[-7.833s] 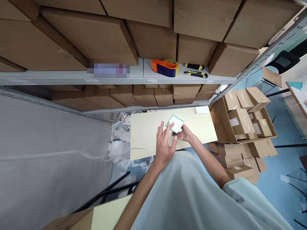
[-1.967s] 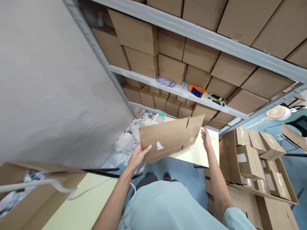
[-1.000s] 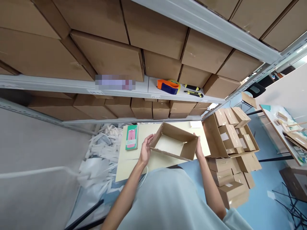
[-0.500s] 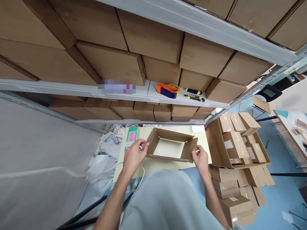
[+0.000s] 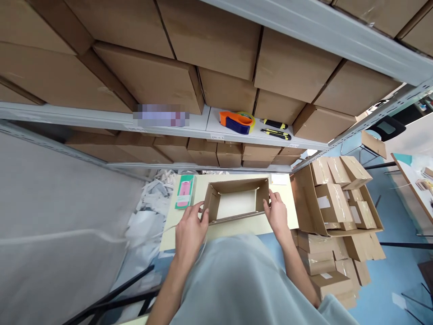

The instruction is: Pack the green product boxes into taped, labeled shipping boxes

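A cardboard box [image 5: 237, 217] with raised walls sits between my hands on the cream table [image 5: 233, 230]. Its top is open, and a pale surface shows inside; whether that is the box's bottom or the table I cannot tell. My left hand [image 5: 192, 225] grips the left end wall, thumb nearer me and fingers along the outside. At the opposite end my right hand [image 5: 276, 211] holds the right wall near its front corner. A green-and-pink flat package [image 5: 184, 192] lies beyond my left hand at the table's back left.
Above the table, a grey shelf [image 5: 196, 124] carries cardboard cartons, an orange-and-blue tape dispenser [image 5: 237, 122] and yellow-black box cutters [image 5: 275, 134]. To the right stands a large carton [image 5: 304, 198] of taped boxes, with more stacked below. White scrap [image 5: 152, 203] piles up at left.
The box's end flaps, earlier leaning outward, now stand more upright. Both hands have shifted slightly, the right one inward against the right wall. The camera view has moved a little.
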A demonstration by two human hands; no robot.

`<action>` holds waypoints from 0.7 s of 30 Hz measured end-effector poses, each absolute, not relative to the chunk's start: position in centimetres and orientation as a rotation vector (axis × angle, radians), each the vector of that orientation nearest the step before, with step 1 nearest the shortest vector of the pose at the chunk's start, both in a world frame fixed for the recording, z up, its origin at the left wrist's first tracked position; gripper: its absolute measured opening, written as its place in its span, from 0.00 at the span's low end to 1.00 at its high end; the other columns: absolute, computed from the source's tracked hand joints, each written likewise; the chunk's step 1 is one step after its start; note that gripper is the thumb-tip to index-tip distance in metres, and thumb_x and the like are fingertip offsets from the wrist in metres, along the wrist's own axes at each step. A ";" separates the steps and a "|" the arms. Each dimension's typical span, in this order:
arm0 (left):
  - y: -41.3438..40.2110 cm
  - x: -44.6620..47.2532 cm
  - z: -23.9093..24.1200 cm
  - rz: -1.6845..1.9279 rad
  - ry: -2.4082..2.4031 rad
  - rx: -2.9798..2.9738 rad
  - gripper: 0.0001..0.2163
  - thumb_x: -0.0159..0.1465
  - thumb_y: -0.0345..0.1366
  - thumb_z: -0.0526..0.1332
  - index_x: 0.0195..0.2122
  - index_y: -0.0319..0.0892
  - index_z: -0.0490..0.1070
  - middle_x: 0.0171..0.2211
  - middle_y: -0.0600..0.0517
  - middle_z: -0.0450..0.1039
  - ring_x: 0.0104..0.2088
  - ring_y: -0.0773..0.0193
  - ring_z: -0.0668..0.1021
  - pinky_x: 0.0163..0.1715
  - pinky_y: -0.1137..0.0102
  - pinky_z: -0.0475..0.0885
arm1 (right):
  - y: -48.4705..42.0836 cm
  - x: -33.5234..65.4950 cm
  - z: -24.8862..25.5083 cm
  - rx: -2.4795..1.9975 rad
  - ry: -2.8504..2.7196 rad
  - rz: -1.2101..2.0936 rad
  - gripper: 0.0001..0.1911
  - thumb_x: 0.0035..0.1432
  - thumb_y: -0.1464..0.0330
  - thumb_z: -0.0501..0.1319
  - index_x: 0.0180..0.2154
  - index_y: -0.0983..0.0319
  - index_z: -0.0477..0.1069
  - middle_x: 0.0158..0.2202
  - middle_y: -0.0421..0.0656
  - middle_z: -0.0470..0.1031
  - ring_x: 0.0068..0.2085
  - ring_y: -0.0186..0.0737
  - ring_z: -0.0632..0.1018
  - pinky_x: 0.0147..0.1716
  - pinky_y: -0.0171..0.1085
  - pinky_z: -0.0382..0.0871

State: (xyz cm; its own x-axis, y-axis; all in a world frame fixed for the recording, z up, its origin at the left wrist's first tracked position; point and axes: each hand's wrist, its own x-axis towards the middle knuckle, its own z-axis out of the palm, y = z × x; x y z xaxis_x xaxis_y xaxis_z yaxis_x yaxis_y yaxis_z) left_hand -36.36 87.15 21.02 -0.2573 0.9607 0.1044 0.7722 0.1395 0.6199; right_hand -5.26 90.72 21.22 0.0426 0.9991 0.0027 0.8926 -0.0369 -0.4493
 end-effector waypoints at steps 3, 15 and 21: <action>86.9 -36.1 21.4 0.895 2.098 1.584 0.15 0.73 0.44 0.61 0.55 0.46 0.79 0.47 0.45 0.81 0.31 0.56 0.77 0.36 0.62 0.69 | 90.5 -4.3 20.9 -1.947 -1.853 0.567 0.29 0.72 0.65 0.59 0.71 0.57 0.70 0.49 0.48 0.77 0.34 0.43 0.81 0.39 0.43 0.80; 87.2 -33.9 20.4 0.931 1.658 1.520 0.16 0.71 0.51 0.65 0.54 0.53 0.84 0.51 0.44 0.84 0.52 0.42 0.83 0.56 0.59 0.75 | 89.0 -5.2 20.8 -1.672 -1.900 0.806 0.26 0.76 0.53 0.62 0.69 0.52 0.76 0.63 0.51 0.78 0.54 0.52 0.85 0.55 0.50 0.83; 88.9 -33.7 19.5 1.073 1.692 1.564 0.30 0.71 0.60 0.64 0.65 0.44 0.77 0.64 0.35 0.77 0.68 0.36 0.74 0.74 0.49 0.62 | 89.6 -5.0 19.5 -1.647 -2.054 1.041 0.29 0.66 0.48 0.74 0.63 0.52 0.81 0.56 0.50 0.85 0.57 0.58 0.84 0.59 0.53 0.80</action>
State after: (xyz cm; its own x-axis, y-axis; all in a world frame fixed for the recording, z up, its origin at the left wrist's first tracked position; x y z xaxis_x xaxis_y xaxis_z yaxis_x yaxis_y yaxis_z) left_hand -33.73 88.92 19.48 -0.1340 0.9861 0.0987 0.5094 -0.0169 0.8604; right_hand -5.04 89.65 19.49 -0.2915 0.9364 -0.1955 0.7115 0.0756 -0.6986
